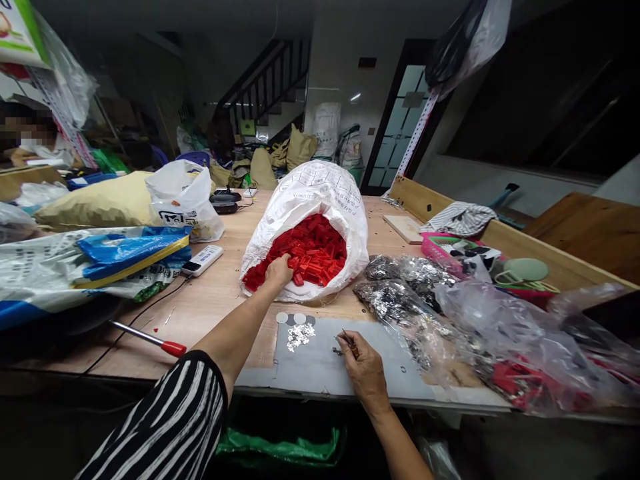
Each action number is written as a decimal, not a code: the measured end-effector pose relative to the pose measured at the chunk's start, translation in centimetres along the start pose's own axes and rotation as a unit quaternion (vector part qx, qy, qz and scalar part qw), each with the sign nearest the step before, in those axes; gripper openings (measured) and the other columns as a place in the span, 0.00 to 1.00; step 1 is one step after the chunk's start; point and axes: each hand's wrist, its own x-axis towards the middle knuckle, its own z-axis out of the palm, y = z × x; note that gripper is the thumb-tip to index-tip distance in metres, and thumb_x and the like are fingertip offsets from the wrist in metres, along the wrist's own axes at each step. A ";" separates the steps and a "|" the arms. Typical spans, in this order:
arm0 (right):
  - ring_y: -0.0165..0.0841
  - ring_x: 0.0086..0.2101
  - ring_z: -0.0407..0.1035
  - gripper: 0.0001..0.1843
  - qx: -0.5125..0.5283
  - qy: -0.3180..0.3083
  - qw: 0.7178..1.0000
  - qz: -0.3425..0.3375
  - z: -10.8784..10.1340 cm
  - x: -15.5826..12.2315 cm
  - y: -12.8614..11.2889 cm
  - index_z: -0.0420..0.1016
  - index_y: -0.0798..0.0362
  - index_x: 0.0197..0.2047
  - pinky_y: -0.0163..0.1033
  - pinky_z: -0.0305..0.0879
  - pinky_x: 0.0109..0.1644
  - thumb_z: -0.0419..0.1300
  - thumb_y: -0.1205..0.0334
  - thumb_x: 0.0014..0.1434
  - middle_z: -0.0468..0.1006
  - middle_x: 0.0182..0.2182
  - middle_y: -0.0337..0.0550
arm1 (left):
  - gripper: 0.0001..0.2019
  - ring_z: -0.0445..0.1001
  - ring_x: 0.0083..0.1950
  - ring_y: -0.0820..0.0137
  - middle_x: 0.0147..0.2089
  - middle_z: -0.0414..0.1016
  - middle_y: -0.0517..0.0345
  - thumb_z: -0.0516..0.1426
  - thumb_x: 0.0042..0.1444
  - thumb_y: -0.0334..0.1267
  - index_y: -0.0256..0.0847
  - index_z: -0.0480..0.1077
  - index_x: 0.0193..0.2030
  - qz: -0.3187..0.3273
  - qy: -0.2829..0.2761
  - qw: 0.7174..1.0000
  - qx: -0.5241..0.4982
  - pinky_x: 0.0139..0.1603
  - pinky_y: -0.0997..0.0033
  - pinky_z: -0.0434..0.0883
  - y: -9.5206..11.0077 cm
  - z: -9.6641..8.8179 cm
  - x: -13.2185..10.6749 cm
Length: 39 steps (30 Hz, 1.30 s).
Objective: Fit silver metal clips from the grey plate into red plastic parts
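Observation:
My left hand (279, 269) reaches into the mouth of a white woven sack (320, 190) lying on its side. It touches the heap of small red plastic pieces (315, 250) inside; most of its fingers are hidden. My right hand (366, 370) is closed around a slim pointed tool (351, 345), low over a grey mat (320, 367). Just left of the tool tip is a small dark metal part (337, 351), too small to make out. A little pile of shiny metal pieces (301, 337) lies on the mat, below pale round discs (299, 319).
Clear plastic bags of metal parts (400, 300) crowd the right side, near a pink basket (440, 253). At left are a red-handled rod (173, 348), a white power strip (202, 260) and blue-white bags (125, 257). A person (37, 137) is at far left.

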 end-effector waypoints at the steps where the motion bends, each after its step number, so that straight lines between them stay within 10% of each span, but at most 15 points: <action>1: 0.35 0.33 0.74 0.13 0.000 0.000 1.000 0.001 0.0 0.0 0.1 0.72 0.52 0.38 0.36 0.68 0.39 0.51 0.52 0.63 0.79 0.34 0.44 | 0.22 0.69 0.55 0.55 0.49 0.75 0.45 0.63 0.46 0.30 0.43 0.70 0.50 -0.002 0.006 1.000 -0.013 0.55 0.59 0.60 -0.2 0.1 -0.3; 11: 0.35 0.35 0.76 0.14 -0.010 0.015 1.000 -0.004 0.0 0.1 0.0 0.73 0.51 0.40 0.36 0.69 0.39 0.51 0.52 0.63 0.81 0.37 0.44 | 0.26 0.73 0.44 0.67 0.46 0.74 0.54 0.64 0.45 0.32 0.45 0.67 0.53 -0.034 0.079 0.945 -0.315 0.41 0.72 0.67 -1.4 0.1 -4.9; 16: 0.34 0.33 0.76 0.13 -0.008 0.021 1.000 0.004 0.1 0.1 0.1 0.72 0.51 0.39 0.35 0.69 0.37 0.52 0.53 0.62 0.81 0.36 0.43 | 0.23 0.65 0.21 0.80 0.30 0.71 0.63 0.64 0.47 0.38 0.41 0.66 0.51 -0.077 0.001 0.854 -0.515 0.23 0.79 0.62 -0.5 -0.4 -7.2; 28: 0.35 0.31 0.76 0.13 -0.011 0.020 1.000 0.000 0.0 0.2 -0.1 0.73 0.51 0.39 0.35 0.68 0.36 0.52 0.53 0.61 0.81 0.34 0.43 | 0.16 0.70 0.27 0.80 0.36 0.76 0.58 0.62 0.50 0.27 0.41 0.70 0.46 -0.094 -0.166 0.681 -0.707 0.29 0.80 0.68 -0.8 -3.8 -14.3; 39: 0.35 0.36 0.74 0.09 -0.032 0.017 0.999 -0.008 0.5 0.3 0.1 0.72 0.51 0.39 0.38 0.67 0.42 0.52 0.61 0.58 0.79 0.36 0.43 | 0.17 0.77 0.39 0.70 0.44 0.77 0.52 0.60 0.53 0.29 0.41 0.70 0.51 -0.187 -0.221 0.676 -0.678 0.40 0.69 0.73 -4.2 -5.4 -20.7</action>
